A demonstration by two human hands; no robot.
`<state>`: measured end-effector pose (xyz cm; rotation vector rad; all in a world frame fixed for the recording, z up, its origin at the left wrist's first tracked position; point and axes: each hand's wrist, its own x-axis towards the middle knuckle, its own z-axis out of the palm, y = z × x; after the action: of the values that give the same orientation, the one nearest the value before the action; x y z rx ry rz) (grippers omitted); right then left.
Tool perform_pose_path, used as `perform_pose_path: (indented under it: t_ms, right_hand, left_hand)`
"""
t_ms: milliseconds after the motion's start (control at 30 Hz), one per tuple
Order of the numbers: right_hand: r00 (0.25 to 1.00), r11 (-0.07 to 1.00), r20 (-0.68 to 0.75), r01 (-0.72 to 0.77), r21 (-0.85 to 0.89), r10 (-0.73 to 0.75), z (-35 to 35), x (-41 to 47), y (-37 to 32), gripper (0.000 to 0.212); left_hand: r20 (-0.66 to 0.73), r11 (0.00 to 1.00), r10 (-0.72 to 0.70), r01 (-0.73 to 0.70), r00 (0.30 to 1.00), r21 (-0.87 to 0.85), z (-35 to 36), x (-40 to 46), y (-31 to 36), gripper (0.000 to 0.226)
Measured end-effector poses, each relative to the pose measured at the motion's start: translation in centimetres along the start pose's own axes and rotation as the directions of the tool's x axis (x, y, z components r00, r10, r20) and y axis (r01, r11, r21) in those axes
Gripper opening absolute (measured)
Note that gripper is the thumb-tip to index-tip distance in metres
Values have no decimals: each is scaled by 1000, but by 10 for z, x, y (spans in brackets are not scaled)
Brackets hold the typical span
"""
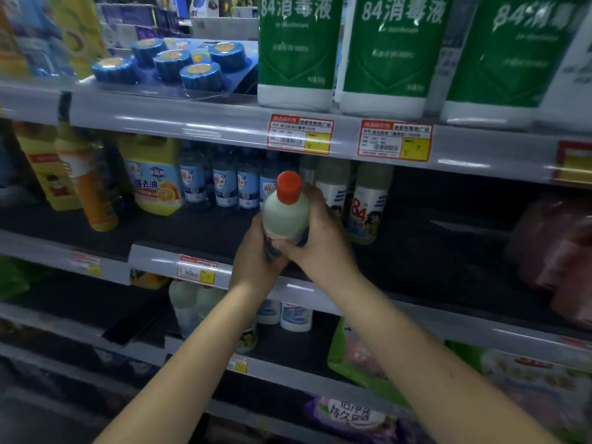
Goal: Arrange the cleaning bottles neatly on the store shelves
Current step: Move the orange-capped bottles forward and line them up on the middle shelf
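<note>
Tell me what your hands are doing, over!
Left hand and right hand grip red-capped bottle. Held before middle shelf. Nothing blocking.

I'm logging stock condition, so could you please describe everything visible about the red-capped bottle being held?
The red-capped bottle is a pale, whitish plastic bottle with a red screw cap, closed. It is held roughly upright, leaning slightly, in front of the middle shelf. The left hand and right hand both grip its lower body, hiding most of its dark label.
</note>
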<state>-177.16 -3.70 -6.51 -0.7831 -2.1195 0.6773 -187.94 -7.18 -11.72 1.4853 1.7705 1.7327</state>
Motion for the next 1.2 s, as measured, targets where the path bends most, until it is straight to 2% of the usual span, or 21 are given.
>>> perform_pose_path:
  t_ms: [133,267,367,633,800,1033,1200]
  right_hand:
    - [999,999,-18,-40,-21,40,8,15,9,81]
    - [994,1000,-109,-21,19,23,17,31,15,76]
    - [984,998,-168,-62,26,66,26,42,23,70]
    - [961,977,-180,-197,78,209,47,43,54,63]
    - [949,961,-160,-260,94,273,48,43,64,53]
    - [951,968,-182,-247,30,249,50,46,65,45]
    - [972,975,-106,-216,-56,209,52,43,65,59]
  left_hand:
    - [66,999,39,-38,997,-22,-2,12,-12,66]
    - [153,999,32,-34,988,5,-3,35,-21,65]
    - [191,999,10,-20,981,50,-2,50,-25,60]
    - [153,995,-92,83,984,63,9,62,-33,61]
    - [185,981,-179,160,966,111,9,57,-37,58]
    - [99,965,-115,88,988,249,20,75,-45,51]
    - [-55,936,-84,98,995,338,31,82,-46,33]
